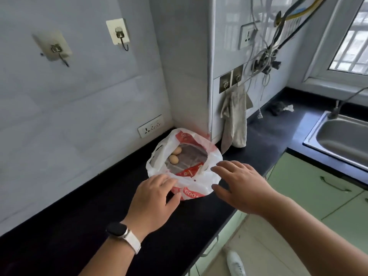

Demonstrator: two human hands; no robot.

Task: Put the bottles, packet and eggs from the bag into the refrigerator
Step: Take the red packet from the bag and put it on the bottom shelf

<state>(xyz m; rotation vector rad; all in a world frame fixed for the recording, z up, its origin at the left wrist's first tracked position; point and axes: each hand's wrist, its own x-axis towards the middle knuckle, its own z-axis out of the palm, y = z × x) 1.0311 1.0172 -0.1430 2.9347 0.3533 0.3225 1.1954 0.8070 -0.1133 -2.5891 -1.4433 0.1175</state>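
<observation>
A white and red plastic bag (199, 184) sits open on the black counter (99, 206) in the wall corner. Two brown eggs (175, 155) lie inside it at the left, on a grey packet (193, 158). No bottles show. My left hand (153, 198), with a watch on the wrist, rests on the bag's near rim, fingers touching the plastic. My right hand (239, 180) hovers at the bag's right edge with fingers spread and nothing in it. The refrigerator is out of view.
A grey cloth (235, 120) hangs from hooks on the pillar just behind the bag. A steel sink (342, 140) lies at the far right. Green cabinet doors (310, 186) run under the counter. A socket (150, 126) sits low on the wall.
</observation>
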